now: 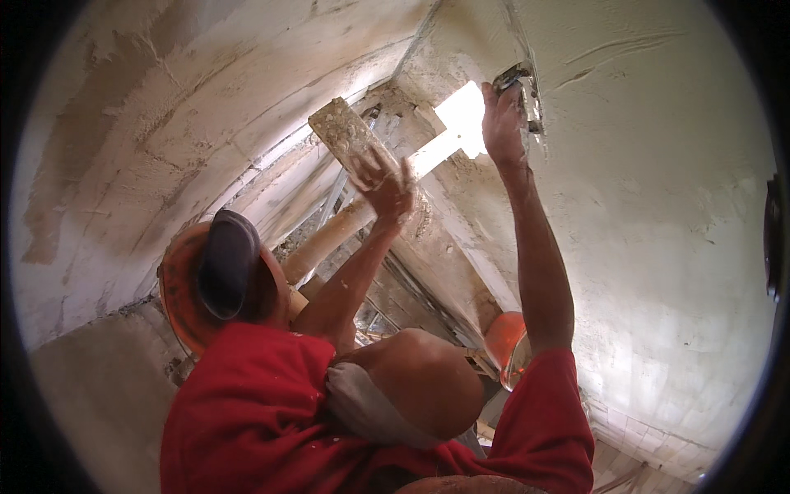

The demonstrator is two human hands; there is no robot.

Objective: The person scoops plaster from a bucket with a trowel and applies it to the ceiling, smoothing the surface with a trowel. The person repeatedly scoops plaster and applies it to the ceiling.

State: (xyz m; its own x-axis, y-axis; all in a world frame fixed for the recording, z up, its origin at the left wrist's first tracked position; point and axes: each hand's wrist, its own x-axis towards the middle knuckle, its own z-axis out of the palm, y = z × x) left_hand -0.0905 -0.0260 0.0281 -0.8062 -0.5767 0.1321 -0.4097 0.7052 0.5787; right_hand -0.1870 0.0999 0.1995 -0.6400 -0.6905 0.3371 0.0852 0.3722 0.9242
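Observation:
My left hand (pixel 383 188) grips a rectangular plaster-crusted board (pixel 339 130), held tilted up in front of me with fingers spread along its lower part. To its right, my raised right hand (pixel 504 128) is closed on the handle of a plastering trowel (pixel 513 76). The trowel's thin blade lies edge-on against the pale plastered wall (pixel 634 173), beside a bright opening (pixel 467 119). Wet-looking smears and a few ridges mark the plaster near the blade. Both my arms are in red sleeves.
An orange bucket-like vessel (pixel 177 280) with a dark oval object (pixel 228 263) stands at the left. Another orange bucket (pixel 506 339) sits lower right of centre. A round pole (pixel 325 243) slants below the board. A rough, stained wall (pixel 115 173) rises at the left.

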